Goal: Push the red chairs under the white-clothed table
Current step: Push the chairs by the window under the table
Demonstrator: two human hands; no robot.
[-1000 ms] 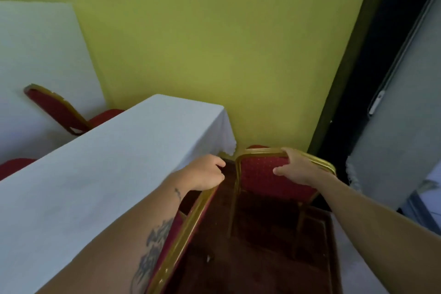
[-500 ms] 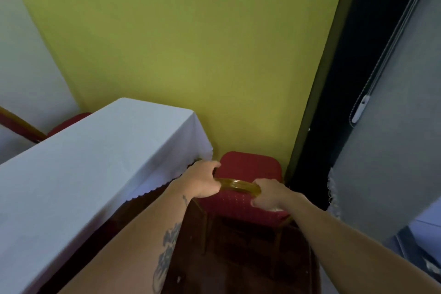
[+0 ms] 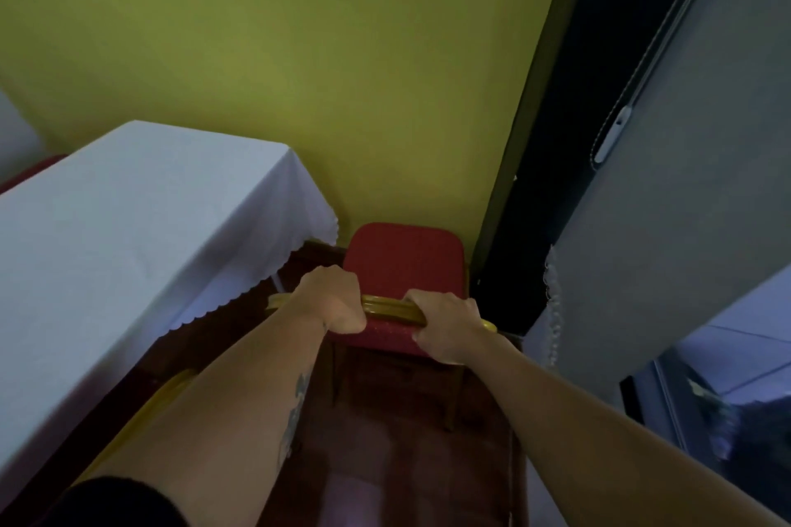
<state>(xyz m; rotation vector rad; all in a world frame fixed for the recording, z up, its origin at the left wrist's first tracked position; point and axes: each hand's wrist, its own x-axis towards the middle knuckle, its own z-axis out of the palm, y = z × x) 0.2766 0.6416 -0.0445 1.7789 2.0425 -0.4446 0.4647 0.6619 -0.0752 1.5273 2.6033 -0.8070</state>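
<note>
A red chair (image 3: 404,261) with a gold frame stands in the corner, just right of the white-clothed table (image 3: 128,227). Its seat faces the yellow wall and none of it is under the cloth. My left hand (image 3: 331,302) and my right hand (image 3: 445,323) both grip the gold top rail of its backrest, side by side. A second red chair's gold backrest edge (image 3: 141,419) shows under my left forearm, beside the table's near side.
The yellow wall (image 3: 299,56) stands close behind the chair. A dark door frame (image 3: 539,141) and a grey panel (image 3: 685,205) with a lace-edged cloth close off the right. Dark red floor (image 3: 385,462) lies below. Another red chair (image 3: 30,173) peeks out at the far left.
My left hand left the nearer chair and joined my right on the corner chair's top rail. The view has swung down and closer, so the chair's seat now shows from above.
</note>
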